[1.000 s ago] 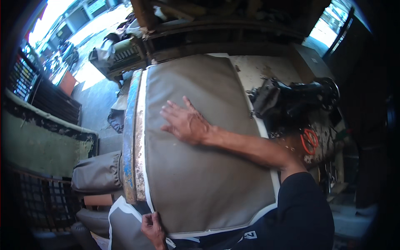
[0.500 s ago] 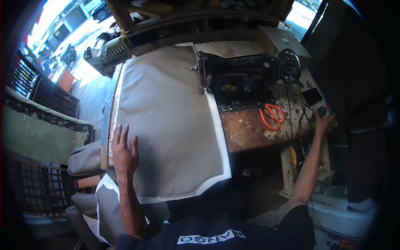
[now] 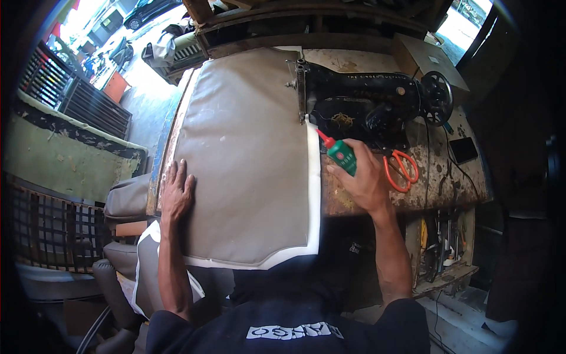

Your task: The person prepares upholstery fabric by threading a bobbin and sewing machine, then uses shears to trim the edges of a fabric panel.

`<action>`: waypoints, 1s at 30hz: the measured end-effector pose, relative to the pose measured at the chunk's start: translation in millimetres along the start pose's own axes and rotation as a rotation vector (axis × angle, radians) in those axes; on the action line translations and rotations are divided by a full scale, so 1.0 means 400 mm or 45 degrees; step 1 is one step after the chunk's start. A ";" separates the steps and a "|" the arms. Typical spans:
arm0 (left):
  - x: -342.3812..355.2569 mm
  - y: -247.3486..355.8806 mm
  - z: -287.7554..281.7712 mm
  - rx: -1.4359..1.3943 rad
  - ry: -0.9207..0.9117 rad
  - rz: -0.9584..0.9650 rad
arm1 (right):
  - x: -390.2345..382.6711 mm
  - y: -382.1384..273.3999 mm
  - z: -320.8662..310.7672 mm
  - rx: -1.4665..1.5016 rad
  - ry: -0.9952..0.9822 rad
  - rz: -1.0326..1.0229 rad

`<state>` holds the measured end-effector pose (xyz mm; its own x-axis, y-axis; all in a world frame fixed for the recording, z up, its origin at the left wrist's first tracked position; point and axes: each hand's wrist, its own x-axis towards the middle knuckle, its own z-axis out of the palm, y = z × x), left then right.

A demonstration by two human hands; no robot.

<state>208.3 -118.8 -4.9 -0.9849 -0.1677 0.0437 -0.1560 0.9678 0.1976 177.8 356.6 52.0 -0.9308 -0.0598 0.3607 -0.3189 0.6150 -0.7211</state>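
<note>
In my right hand (image 3: 367,182) is a small green oil bottle (image 3: 342,156) with a red nozzle, tilted so that its tip points up and left toward the needle end of a black sewing machine (image 3: 359,97). My left hand (image 3: 177,192) lies flat, fingers stretched, on the left side of a large grey-brown panel of leather-like material (image 3: 247,159). White backing shows along the panel's right and lower edges. Its upper right edge runs under the machine's needle end. Orange-handled scissors (image 3: 402,171) lie on the worn table (image 3: 348,197), right of my right hand.
A black phone (image 3: 463,150) and a cable lie at the table's right. Behind the machine's handwheel (image 3: 437,98) stands a cardboard box (image 3: 427,62). Tools fill a wooden shelf (image 3: 445,277) below. More grey covered pieces (image 3: 127,197) sit left of the table, near a green padded panel (image 3: 73,153).
My right hand has brought the green bottle from the table's far right to beside the machine's needle end. My left hand now rests flat on the panel. The whole view has shifted slightly.
</note>
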 end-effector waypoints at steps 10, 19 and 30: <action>0.008 0.028 -0.024 -0.024 -0.024 -0.024 | 0.171 0.006 0.100 -0.474 -0.272 -0.024; 0.005 0.015 -0.012 -0.010 0.001 -0.025 | 0.161 0.013 0.129 -0.511 -0.252 0.045; 0.011 0.021 -0.009 -0.029 0.007 -0.035 | 0.190 -0.009 0.098 -0.520 -0.339 0.014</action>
<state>203.0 -112.1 0.6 -0.9797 -0.1956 0.0434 -0.1815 0.9583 0.2208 101.2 319.0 58.8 -0.9641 -0.2178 0.1522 -0.2623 0.8720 -0.4134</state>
